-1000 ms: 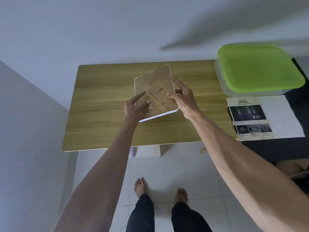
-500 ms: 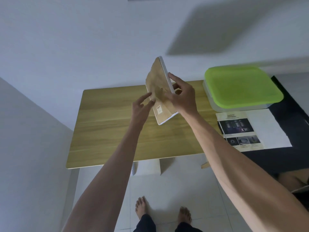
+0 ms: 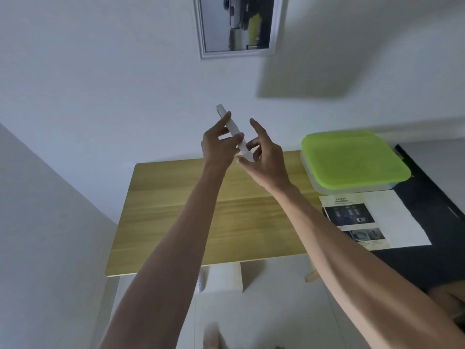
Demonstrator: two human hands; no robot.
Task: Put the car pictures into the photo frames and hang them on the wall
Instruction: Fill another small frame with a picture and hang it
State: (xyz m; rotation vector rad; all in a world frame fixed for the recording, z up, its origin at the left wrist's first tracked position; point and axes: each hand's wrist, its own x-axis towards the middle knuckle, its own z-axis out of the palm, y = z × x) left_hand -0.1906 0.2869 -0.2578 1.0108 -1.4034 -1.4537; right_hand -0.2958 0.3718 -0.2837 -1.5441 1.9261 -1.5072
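Above the table (image 3: 176, 222), frame (image 3: 232, 129) in both hands

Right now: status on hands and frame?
Both hands, left hand and right hand, grip white photo frame, edge-on, above table. One framed car picture on wall. Nothing blocking.

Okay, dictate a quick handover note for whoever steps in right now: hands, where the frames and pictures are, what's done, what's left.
Left hand: grips the white photo frame, seen edge-on above the wooden table.
Right hand: steadies the frame's lower end with its fingers.
Done: one framed car picture already hangs on the wall.
Left: hang the held frame on the wall. Its front can't be seen, so check the picture is in.
Also here: a car brochure page lies beside a green-lidded container.
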